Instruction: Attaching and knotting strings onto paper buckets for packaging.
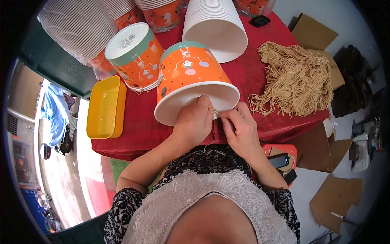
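Observation:
An orange paper bucket [193,69] with a green band and skeleton drawings lies on its side, its white mouth toward me. Both my hands are at its near rim. My left hand [196,118] is closed, its fingertips pinching a thin beige cord [213,127] by the rim. Close beside it, my right hand [240,127] pinches the same cord between thumb and fingers. One cord end hangs down toward my lap. Whether the cord passes through the bucket wall is hidden by my fingers.
A second orange bucket [136,57] stands upside down behind. Stacked white buckets [217,30] lie at the back, wrapped stacks [79,30] at the left. A yellow tray [106,107] sits on the red-covered table [134,122]; a heap of beige cords [296,79] lies right. A red stool [280,152] holds a phone.

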Tool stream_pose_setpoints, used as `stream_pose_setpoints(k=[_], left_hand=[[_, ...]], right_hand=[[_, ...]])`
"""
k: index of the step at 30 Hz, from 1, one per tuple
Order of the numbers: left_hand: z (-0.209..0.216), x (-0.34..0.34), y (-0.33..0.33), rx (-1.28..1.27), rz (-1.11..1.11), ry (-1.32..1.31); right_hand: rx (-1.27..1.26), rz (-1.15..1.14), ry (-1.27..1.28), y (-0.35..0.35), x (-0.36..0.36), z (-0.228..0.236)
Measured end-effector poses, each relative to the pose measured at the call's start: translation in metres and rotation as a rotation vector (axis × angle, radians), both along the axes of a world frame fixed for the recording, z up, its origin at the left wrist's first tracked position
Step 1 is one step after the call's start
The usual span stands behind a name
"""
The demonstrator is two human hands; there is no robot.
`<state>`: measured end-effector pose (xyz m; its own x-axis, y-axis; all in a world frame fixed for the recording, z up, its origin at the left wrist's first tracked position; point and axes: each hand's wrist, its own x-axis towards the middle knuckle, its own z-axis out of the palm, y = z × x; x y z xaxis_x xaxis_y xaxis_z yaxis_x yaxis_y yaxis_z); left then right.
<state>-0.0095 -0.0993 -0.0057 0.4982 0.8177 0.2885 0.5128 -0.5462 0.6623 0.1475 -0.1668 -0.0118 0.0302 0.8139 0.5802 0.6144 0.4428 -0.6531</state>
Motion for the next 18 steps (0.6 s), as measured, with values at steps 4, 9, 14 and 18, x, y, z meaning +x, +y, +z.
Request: stream_pose_setpoints(k=[4, 9, 14, 18], left_hand=[[0.001, 0.000, -0.002, -0.001, 0.000, -0.001], [0.004, -0.002, -0.006, 0.025, -0.005, -0.002], [0.004, -0.003, -0.007, 0.031, -0.012, -0.008], [0.004, -0.004, -0.007, 0.018, -0.009, -0.008]], right_hand=[[-0.028, -0.048, -0.002, 0.002, 0.000, -0.002], [-0.060, -0.096, -0.066, 0.005, -0.004, -0.001], [-0.045, -0.110, -0.133, 0.010, -0.006, -0.002], [-0.052, -0.123, -0.143, 0.009, -0.009, -0.004]])
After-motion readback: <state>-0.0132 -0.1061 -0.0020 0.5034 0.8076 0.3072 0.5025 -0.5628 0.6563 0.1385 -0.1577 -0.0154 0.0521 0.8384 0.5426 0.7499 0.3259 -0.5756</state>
